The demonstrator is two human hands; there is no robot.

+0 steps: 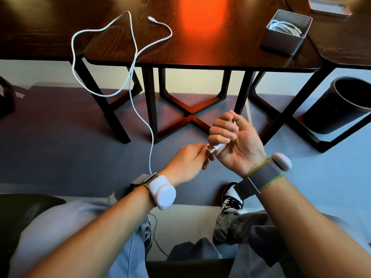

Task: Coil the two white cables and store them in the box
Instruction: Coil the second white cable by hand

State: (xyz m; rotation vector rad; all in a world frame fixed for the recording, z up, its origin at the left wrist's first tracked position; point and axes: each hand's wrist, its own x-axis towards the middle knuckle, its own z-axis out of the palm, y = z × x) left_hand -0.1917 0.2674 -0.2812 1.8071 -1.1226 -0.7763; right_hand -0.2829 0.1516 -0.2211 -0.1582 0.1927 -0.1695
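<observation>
White cable (132, 63) trails off tabletop (200, 47); plug end pinched in right hand (236, 141) fingers, left hand (186, 163) closed beside. Other coil in box (286, 32). Risk: dangling slack snags table leg.

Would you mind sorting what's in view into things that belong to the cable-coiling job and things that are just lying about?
Job:
- loose white cable, trailing off the table
- its plug end, held by both hands: left hand, right hand
- grey box
- coiled cable already inside it

Lying about:
- table
- black bin
- lid, far right
</observation>
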